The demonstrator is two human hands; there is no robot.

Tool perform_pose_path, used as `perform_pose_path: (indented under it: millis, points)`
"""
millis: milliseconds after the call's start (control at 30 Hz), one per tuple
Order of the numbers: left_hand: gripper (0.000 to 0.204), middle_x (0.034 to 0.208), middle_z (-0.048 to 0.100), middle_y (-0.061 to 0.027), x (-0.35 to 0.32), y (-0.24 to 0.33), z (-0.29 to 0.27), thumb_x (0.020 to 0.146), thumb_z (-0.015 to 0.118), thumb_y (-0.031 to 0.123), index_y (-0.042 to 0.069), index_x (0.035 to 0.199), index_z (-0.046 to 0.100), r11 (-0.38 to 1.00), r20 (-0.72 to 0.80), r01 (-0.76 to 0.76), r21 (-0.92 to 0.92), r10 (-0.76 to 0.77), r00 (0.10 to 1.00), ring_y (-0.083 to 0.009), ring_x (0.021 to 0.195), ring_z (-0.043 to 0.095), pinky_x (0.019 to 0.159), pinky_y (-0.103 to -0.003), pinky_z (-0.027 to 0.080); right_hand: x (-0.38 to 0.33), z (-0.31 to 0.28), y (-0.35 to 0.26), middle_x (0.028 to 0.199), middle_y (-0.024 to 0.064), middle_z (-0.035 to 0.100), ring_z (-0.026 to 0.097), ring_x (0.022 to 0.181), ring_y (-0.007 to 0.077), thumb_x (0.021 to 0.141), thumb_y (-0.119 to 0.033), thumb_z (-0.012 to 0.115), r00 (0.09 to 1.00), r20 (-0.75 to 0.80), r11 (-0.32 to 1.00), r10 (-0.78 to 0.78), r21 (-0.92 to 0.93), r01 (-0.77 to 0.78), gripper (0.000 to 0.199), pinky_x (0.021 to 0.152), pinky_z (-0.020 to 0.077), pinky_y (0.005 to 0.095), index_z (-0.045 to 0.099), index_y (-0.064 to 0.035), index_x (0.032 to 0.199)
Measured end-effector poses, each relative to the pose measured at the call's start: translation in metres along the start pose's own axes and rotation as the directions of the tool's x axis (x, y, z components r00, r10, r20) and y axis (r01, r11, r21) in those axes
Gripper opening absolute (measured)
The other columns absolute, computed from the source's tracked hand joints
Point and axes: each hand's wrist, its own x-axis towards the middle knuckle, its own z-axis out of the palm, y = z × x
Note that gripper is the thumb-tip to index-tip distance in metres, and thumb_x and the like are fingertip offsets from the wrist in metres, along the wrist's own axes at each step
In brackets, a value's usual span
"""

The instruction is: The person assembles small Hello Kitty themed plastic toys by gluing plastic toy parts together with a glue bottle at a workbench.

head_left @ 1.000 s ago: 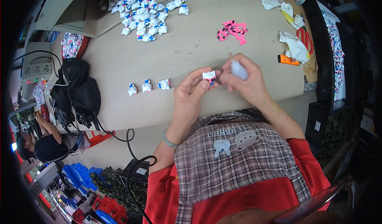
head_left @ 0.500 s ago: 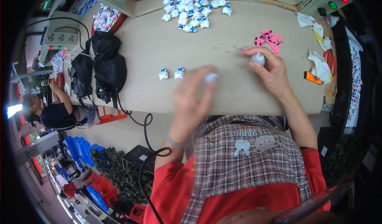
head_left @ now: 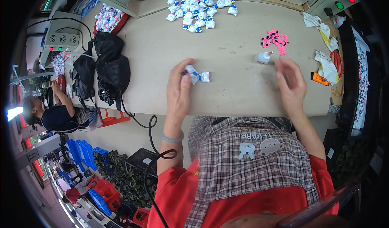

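Observation:
My left hand [head_left: 178, 88] rests on the table at centre-left, thumb and fingers curled around small white-and-blue toy figures [head_left: 193, 75]. The fingers partly hide them, so I cannot tell exactly how many are there. One figure [head_left: 205, 77] sticks out to the right, beyond the fingertips. My right hand [head_left: 292, 86] is raised and slightly blurred, its thumb and fingers apart with nothing between them. Just left of it, a small white bottle [head_left: 262, 58] with a thin needle-like tip leans on the table. A pile of pink-and-black pieces [head_left: 274, 39] lies beyond the bottle.
Many similar figures [head_left: 190, 9] are heaped at the back. Black mesh bags [head_left: 110, 66] with a cable lie left, below a red tray of figures [head_left: 122, 23]. Cloths [head_left: 324, 64], red-handled scissors [head_left: 336, 62] and an orange lighter [head_left: 319, 79] lie right. Another person [head_left: 56, 116] sits far left.
My right hand has let go of the bottle and drawn away to the right. My left hand has moved left, and the two figures that stood there are now gathered to the right by it.

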Motion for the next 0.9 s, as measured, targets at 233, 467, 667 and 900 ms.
perform_pose_path:
  millis: [233,467,667,900]
  points:
    - [0.056,0.131,0.053,-0.0180,-0.003,0.018,0.027,0.101,0.034,0.043,0.001,0.136,0.043,0.963,0.037,0.013,-0.268,-0.004,0.999,-0.0265,0.121,0.049,0.103,-0.037,0.037,-0.011,0.032,-0.022,0.105,0.0141,0.060,0.061,0.093,0.0305,0.076,0.001,0.070,0.805,0.461,0.883,-0.374,-0.089,0.461,0.038,0.083,0.0500,0.0371,0.057,-0.0019,0.112]
    - [0.054,0.138,0.045,-0.0226,-0.004,0.012,0.029,0.102,0.032,0.040,0.002,0.141,0.036,0.841,-0.048,0.030,-0.541,-0.066,0.997,-0.0275,0.129,0.043,0.107,-0.039,0.033,0.008,0.090,-0.032,0.116,0.0129,0.053,0.050,0.113,0.0307,0.073,-0.008,0.073,0.802,0.473,0.874,-0.366,-0.120,0.470,0.056,0.094,0.0433,0.0408,0.049,-0.0058,0.123]
    - [0.052,0.142,0.042,-0.0218,-0.004,0.024,0.016,0.086,0.046,-0.004,0.000,0.137,0.040,0.842,-0.007,0.095,-0.530,-0.116,0.993,-0.0301,0.134,0.038,0.108,-0.040,0.034,0.015,0.100,-0.019,0.108,0.0097,0.055,0.053,0.102,0.0281,0.075,-0.009,0.072,0.759,0.527,0.834,-0.383,-0.155,0.529,0.042,0.088,0.0450,0.0402,0.055,-0.0060,0.112]
    - [0.044,0.123,0.052,-0.0140,-0.017,0.026,0.010,0.075,0.053,-0.011,0.007,0.114,0.063,0.943,0.007,-0.141,0.303,0.146,0.989,-0.0259,0.108,0.053,0.089,-0.036,0.046,0.019,0.097,-0.016,0.080,0.0078,0.065,0.061,0.071,0.0241,0.087,-0.012,0.063,0.871,0.471,0.988,-0.142,0.015,0.153,0.021,0.067,0.0515,0.0326,0.060,-0.0032,0.106]
